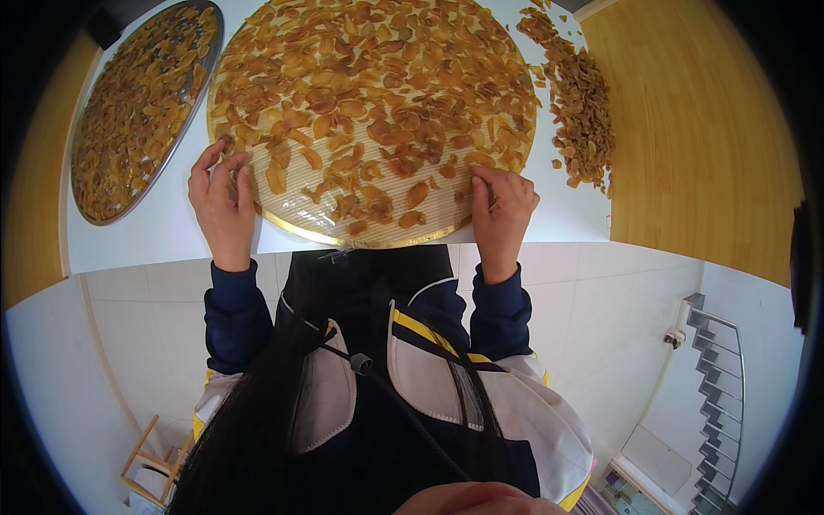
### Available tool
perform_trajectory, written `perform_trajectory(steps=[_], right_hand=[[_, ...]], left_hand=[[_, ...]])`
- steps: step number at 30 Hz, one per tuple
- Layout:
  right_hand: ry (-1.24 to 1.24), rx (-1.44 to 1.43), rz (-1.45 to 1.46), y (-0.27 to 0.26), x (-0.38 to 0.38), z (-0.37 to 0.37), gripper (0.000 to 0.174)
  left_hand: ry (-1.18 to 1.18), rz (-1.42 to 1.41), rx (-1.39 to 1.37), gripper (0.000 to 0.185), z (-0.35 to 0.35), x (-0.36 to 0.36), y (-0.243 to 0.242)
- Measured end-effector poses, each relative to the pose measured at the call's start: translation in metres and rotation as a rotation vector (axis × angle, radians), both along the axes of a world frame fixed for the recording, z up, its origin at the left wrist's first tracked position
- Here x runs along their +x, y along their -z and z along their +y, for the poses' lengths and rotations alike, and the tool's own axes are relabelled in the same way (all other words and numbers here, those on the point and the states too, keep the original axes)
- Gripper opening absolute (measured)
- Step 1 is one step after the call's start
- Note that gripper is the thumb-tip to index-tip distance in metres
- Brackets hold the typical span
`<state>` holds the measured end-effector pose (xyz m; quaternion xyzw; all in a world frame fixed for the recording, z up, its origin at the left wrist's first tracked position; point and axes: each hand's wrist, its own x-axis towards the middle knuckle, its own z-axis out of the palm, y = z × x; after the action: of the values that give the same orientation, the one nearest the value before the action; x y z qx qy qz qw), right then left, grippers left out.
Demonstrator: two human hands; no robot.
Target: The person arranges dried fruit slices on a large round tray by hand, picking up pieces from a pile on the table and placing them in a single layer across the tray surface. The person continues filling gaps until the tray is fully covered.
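A large round tray [283,219] with a gold rim and a finely striped surface lies before me, strewn with thin brown dried slices [351,107]. At its near left edge is my left hand [222,199], fingers apart, a fingertip against a dark slice. My right hand [505,209] is over the near right edge, with thumb and index fingertip close together beside a slice [478,159]. Whether that hand pinches anything is hidden. The slices thin out along the tray's near side.
On the left, a second round tray [215,38] with a dark rim also carries slices. Loose slices form a long pile [582,109] on the white tabletop [566,215] to the right. Wooden panels [682,129] flank the table. A wooden chair [149,460] stands behind at lower left.
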<state>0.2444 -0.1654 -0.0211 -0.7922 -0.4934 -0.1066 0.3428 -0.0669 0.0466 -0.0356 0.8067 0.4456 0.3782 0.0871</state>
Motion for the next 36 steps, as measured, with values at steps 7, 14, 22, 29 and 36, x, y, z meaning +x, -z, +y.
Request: perform_trajectory(steps=[7,14,22,29,36], right_hand=[[-0.031,0.009,0.036,-0.003,-0.005,0.001,0.023],[-0.032,-0.012,-0.009,-0.003,-0.005,0.003,0.025],[-0.075,0.043,-0.011,-0.006,-0.008,0.01,0.024],[-0.082,0.019,-0.036,-0.002,-0.013,0.022,0.02],[-0.007,0.002,-0.035,0.0,-0.009,0.025,0.018]], left_hand=[[-0.003,-0.003,-0.011,0.017,0.0,0.0,0.001],[-0.004,0.005,-0.014,0.017,-0.001,0.0,0.0],[0.007,-0.009,-0.011,0.016,-0.001,0.001,-0.001],[0.003,-0.009,-0.012,0.016,-0.002,0.001,-0.001],[0.019,-0.028,-0.016,0.016,-0.001,0.001,-0.001]])
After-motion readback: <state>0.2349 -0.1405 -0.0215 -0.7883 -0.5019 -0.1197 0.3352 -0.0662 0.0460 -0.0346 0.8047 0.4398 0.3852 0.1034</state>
